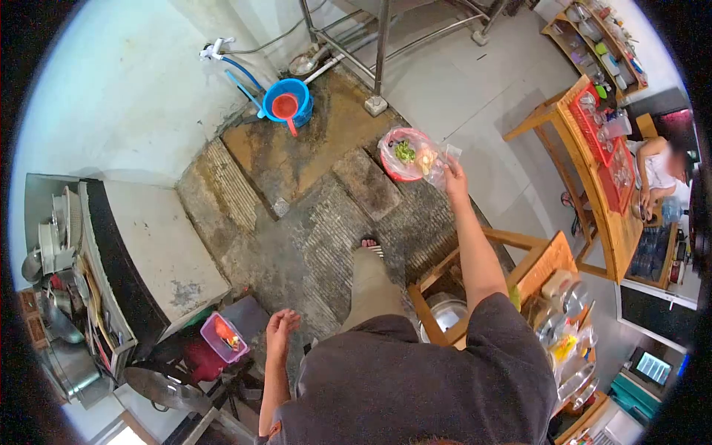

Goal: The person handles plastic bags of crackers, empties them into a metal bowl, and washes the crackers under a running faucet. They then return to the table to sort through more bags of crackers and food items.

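Observation:
My right hand (455, 180) is closed on the edge of a clear plastic bag (443, 169), right at the side of a pinkish-red basin (397, 173). Chopped green vegetables (405, 151) and some pale yellowish pieces (425, 161) show inside. How much of the grip is on the basin itself I cannot tell. My left hand (281, 328) hangs beside my body with its fingers loosely apart, holding nothing. The nearest thing below it is a pink plastic basket (222, 353) with orange-red items inside.
A blue bucket (302, 113) with a red dipper (285, 107) stands under the wall tap (215, 50). A concrete slab (367, 183) lies ahead of my foot. Right are a wooden rack (545, 263), a wooden table (619, 230) and a seated person (656, 167). A metal frame (382, 59) stands ahead.

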{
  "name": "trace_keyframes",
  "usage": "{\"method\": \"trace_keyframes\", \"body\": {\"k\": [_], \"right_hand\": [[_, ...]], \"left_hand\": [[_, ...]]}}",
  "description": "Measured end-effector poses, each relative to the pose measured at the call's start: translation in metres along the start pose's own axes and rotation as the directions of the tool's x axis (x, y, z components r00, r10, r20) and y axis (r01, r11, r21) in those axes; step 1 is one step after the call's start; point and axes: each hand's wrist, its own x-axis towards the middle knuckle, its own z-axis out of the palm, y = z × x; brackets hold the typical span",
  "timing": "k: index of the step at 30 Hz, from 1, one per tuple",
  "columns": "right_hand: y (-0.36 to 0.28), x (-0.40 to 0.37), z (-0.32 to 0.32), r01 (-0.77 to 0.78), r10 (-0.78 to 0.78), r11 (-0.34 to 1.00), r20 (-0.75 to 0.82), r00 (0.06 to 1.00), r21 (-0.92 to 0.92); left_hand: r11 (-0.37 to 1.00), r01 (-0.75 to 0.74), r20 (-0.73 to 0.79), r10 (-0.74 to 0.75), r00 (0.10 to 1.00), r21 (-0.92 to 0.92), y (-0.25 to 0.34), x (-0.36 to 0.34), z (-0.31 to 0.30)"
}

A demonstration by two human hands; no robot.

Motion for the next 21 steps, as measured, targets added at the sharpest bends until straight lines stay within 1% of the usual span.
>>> {"method": "trace_keyframes", "body": {"k": [1, 3, 4, 5, 6, 7, 8, 9, 10, 11, 12, 13, 14, 15, 16, 17, 19, 21], "right_hand": [[0.012, 0.018, 0.003, -0.003, 0.003, 1.000, 0.032, 0.999, -0.004], [0.046, 0.058, 0.009, -0.005, 0.006, 1.000, 0.066, 0.998, -0.005], [0.073, 0.080, 0.013, 0.008, 0.012, 0.979, 0.097, 0.995, -0.202], [0.090, 0.091, 0.013, 0.022, 0.030, 0.920, 0.126, 0.992, -0.391], [0.090, 0.086, 0.015, 0.008, 0.045, 0.919, 0.124, 0.991, -0.395], [0.078, 0.074, 0.024, -0.053, 0.106, 0.805, 0.055, 0.993, -0.591], [0.061, 0.061, 0.033, -0.117, 0.147, 0.648, -0.028, 0.989, -0.752], [0.030, 0.040, 0.043, -0.098, 0.154, 0.684, 0.013, 0.988, -0.723], [0.041, 0.031, 0.050, -0.101, 0.175, 0.675, 0.026, 0.984, -0.731], [0.065, 0.022, 0.056, -0.104, 0.196, 0.666, 0.039, 0.980, -0.739], [0.087, 0.003, 0.057, 0.010, 0.131, 0.739, 0.159, 0.979, -0.673], [0.070, -0.026, 0.059, -0.005, 0.175, 0.717, 0.173, 0.969, -0.697], [0.056, -0.047, 0.060, -0.100, 0.316, 0.717, 0.193, 0.929, -0.690], [0.049, -0.071, 0.059, -0.080, 0.320, 0.686, 0.201, 0.926, -0.723], [0.041, -0.091, 0.057, -0.110, 0.405, 0.628, 0.203, 0.891, -0.771], [0.054, -0.110, 0.053, -0.146, 0.420, 0.625, 0.172, 0.891, -0.767], [0.055, -0.143, 0.047, -0.195, 0.428, 0.625, 0.123, 0.895, -0.756], [0.024, -0.177, 0.048, -0.259, 0.467, 0.573, 0.050, 0.883, -0.778]], "left_hand": [[1.000, 0.001, -0.005, -0.001, 1.000, -0.001, 0.005, 0.006, 0.007], [0.996, 0.044, -0.030, -0.042, 0.999, 0.077, 0.015, 0.021, 0.019], [0.996, 0.047, -0.034, -0.044, 0.998, 0.077, 0.017, 0.030, 0.025], [0.993, 0.064, -0.043, -0.060, 0.997, 0.097, 0.017, 0.034, 0.028], [0.989, 0.086, -0.049, -0.080, 0.996, 0.120, 0.017, 0.035, 0.029], [0.986, 0.100, -0.048, -0.095, 0.994, 0.130, 0.018, 0.035, 0.030], [0.980, 0.107, -0.024, -0.104, 0.994, 0.165, 0.020, 0.036, 0.030], [0.975, 0.106, 0.003, -0.109, 0.994, 0.197, 0.022, 0.038, 0.032], [0.973, 0.107, 0.013, -0.112, 0.994, 0.203, 0.025, 0.038, 0.033], [0.970, 0.124, 0.017, -0.130, 0.991, 0.207, 0.026, 0.036, 0.032], [0.967, 0.142, 0.020, -0.149, 0.989, 0.212, 0.027, 0.033, 0.030], [0.965, 0.142, 0.029, -0.152, 0.988, 0.219, 0.031, 0.031, 0.029], [0.956, 0.144, 0.038, -0.159, 0.987, 0.257, 0.036, 0.031, 0.028], [0.944, 0.145, 0.047, -0.165, 0.985, 0.295, 0.040, 0.029, 0.027], [0.944, 0.136, 0.061, -0.161, 0.985, 0.301, 0.044, 0.028, 0.026], [0.946, 0.107, 0.071, -0.134, 0.988, 0.305, 0.048, 0.027, 0.027], [0.945, 0.064, 0.101, -0.101, 0.990, 0.319, 0.044, 0.025, 0.018], [0.931, 0.009, 0.127, -0.060, 0.990, 0.364, 0.033, 0.031, 0.006]]}}
